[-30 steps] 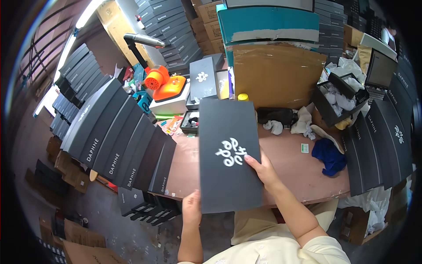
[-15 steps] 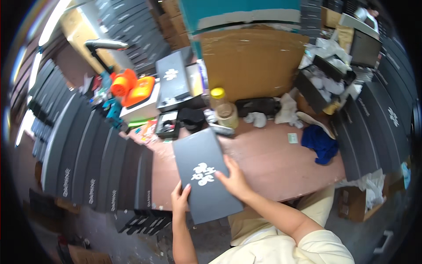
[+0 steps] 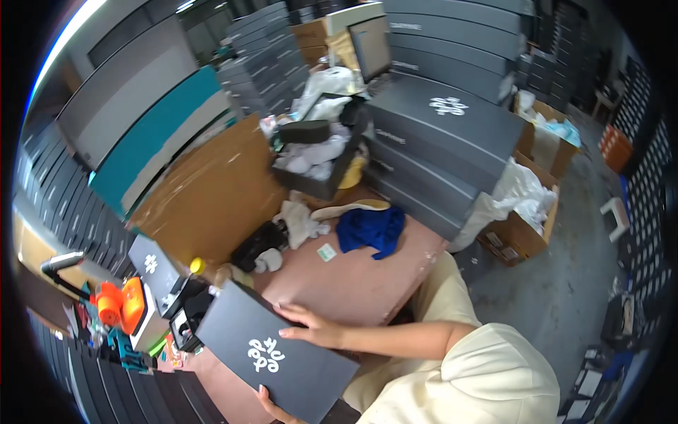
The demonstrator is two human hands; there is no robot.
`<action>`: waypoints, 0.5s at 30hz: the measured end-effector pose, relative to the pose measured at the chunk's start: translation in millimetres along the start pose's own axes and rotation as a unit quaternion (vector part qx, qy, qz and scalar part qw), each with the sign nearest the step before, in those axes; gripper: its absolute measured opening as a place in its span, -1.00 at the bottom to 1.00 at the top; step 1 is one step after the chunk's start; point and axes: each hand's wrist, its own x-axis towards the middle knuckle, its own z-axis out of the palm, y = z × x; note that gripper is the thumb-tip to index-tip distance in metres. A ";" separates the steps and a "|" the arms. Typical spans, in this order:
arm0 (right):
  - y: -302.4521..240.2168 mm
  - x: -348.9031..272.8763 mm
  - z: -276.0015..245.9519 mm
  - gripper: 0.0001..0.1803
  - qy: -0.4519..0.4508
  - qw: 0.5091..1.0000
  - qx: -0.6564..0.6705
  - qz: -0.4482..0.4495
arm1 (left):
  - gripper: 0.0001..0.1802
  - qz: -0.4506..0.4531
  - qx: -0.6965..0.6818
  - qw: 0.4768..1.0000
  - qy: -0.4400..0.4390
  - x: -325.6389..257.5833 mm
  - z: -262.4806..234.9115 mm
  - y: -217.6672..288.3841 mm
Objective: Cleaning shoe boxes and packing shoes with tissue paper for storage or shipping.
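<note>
A dark grey lidded shoebox (image 3: 304,374) with a white printed design sits between my two hands, tilted over the table's near edge. My left hand (image 3: 272,408) grips its near left side with the thumb on the lid; most of that hand is cut off or hidden beneath. On the far right side, my right hand (image 3: 314,330) is closed on the edge, thumb resting on top and fingers along the side. The lid looks closed, so the contents are hidden. Closest to the right hand on the table is a small pale green label (image 3: 326,252).
A blue cloth (image 3: 371,230) and white crumpled cloth (image 3: 302,220) lie on the pinkish table (image 3: 339,283). Stacked grey shoeboxes (image 3: 452,120) border it at right. An open box of crumpled paper (image 3: 318,159) stands behind. Cartons with plastic (image 3: 522,230) stand on the floor.
The view has swung to the right, showing more floor and stacked boxes there. Both hands still hold the shoebox, which now appears lower and further left.
</note>
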 end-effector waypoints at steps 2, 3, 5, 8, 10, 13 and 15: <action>-70.4 -30.0 -54.4 -0.17 -0.040 0.997 -0.024 -0.057 | -0.45 0.018 -0.014 0.999 -0.045 -14.0 64.9 9.6; -112.0 -51.5 -78.0 -0.14 -0.053 0.995 0.000 -0.082 | -0.47 -0.005 -0.077 0.994 -0.083 -26.5 114.7 20.2; -170.8 -102.7 -124.4 -0.12 -0.037 0.979 -0.056 -0.191 | -0.49 0.003 -0.105 0.976 -0.191 -8.4 170.9 16.8; -222.5 -154.5 -160.8 -0.09 0.093 0.930 -0.211 -0.287 | -0.53 0.015 -0.079 0.966 -0.248 -11.2 282.1 10.2; -243.8 -166.3 -191.2 -0.06 0.285 0.868 -0.261 -0.313 | -0.54 -0.067 -0.094 0.968 -0.224 -43.5 371.7 -1.1; -287.0 -166.6 -234.8 -0.11 0.406 0.816 -0.300 -0.282 | -0.18 -0.020 -0.010 0.931 -0.365 -31.2 434.4 -47.2; -284.4 -169.0 -283.1 -0.20 0.473 0.771 -0.350 -0.243 | -0.06 -0.077 0.079 0.909 -0.403 -38.7 453.2 -74.9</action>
